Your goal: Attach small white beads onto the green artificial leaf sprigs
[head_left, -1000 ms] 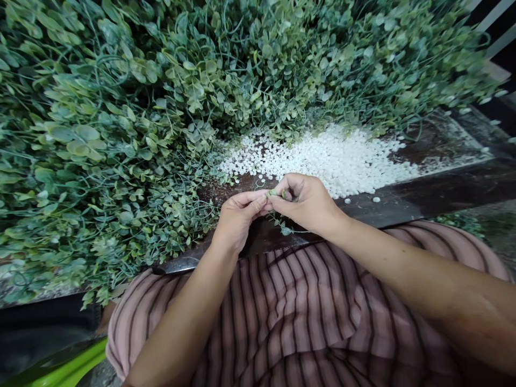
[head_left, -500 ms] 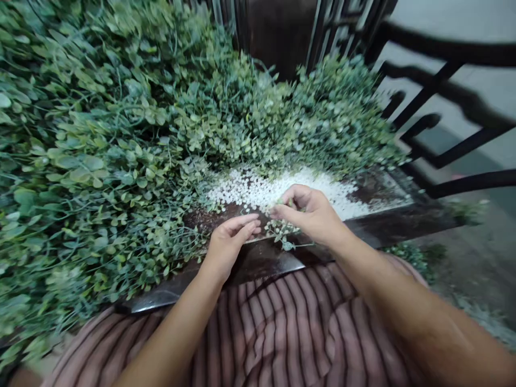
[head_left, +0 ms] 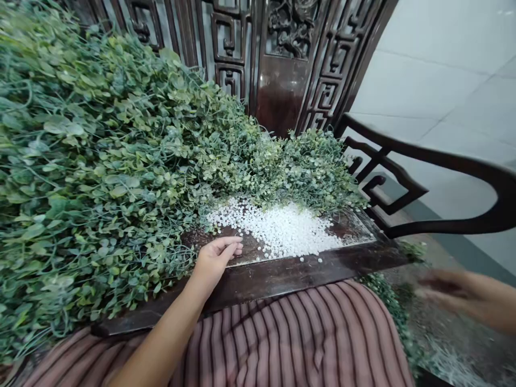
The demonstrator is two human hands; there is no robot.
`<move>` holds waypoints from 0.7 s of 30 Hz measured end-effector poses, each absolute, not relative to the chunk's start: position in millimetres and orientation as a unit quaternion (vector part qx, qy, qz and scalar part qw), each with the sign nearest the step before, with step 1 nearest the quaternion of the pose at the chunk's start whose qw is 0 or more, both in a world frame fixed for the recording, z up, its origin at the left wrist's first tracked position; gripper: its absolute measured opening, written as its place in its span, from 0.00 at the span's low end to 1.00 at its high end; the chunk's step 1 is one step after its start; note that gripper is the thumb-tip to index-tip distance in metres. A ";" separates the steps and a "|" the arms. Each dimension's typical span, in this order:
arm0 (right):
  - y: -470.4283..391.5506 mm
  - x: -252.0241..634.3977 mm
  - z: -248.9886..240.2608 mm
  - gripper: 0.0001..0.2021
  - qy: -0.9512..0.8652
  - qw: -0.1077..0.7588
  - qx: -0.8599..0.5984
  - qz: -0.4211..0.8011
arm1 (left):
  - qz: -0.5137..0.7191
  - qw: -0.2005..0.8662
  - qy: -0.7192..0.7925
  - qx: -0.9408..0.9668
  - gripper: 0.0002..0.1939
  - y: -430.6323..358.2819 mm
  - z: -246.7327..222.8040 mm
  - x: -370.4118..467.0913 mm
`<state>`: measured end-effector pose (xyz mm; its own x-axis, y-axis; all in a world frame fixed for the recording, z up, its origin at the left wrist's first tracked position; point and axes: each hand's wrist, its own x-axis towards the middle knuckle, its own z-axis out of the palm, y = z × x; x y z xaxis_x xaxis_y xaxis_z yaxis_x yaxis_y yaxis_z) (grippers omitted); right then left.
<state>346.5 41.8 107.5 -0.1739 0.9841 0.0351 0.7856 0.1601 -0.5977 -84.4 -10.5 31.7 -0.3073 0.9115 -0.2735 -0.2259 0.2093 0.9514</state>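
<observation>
My left hand [head_left: 218, 257] hovers over the front of the dark wooden seat [head_left: 258, 282], thumb and fingers pressed together. Whatever may be between its fingertips is too small to make out. Just beyond it lies a spread of small white beads [head_left: 290, 228]. Artificial green leaf sprigs [head_left: 121, 166] are heaped to the left of this hand and behind the beads. Out past the seat's right side, my right hand [head_left: 447, 287] is smeared by motion above the floor, and its fingers do not show clearly.
A carved wooden backrest [head_left: 282, 88] rises behind the leaves. The curved armrest [head_left: 443, 161] bounds the seat on the right. More greenery [head_left: 385, 301] lies low beside my striped clothing [head_left: 306, 333], with whitish strands [head_left: 451, 365] on the floor.
My right hand has swung from above the beads out to the right, past the seat; the small sprig under it is gone from the seat's edge. The view has tilted up.
</observation>
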 end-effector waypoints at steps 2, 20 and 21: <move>55.4 307.4 110.7 0.07 -0.733 0.055 -0.616 0.284 | 0.547 0.510 0.592 0.301 0.11 -12.4 30.4 -82.4; 199.2 123.6 69.3 0.05 -0.668 0.239 -0.687 0.161 | 0.516 0.466 0.626 0.353 0.06 1.8 7.5 -95.6; 198.0 126.2 75.2 0.06 -0.632 0.311 -0.675 0.220 | 0.517 0.466 0.625 0.353 0.06 2.0 7.9 -94.8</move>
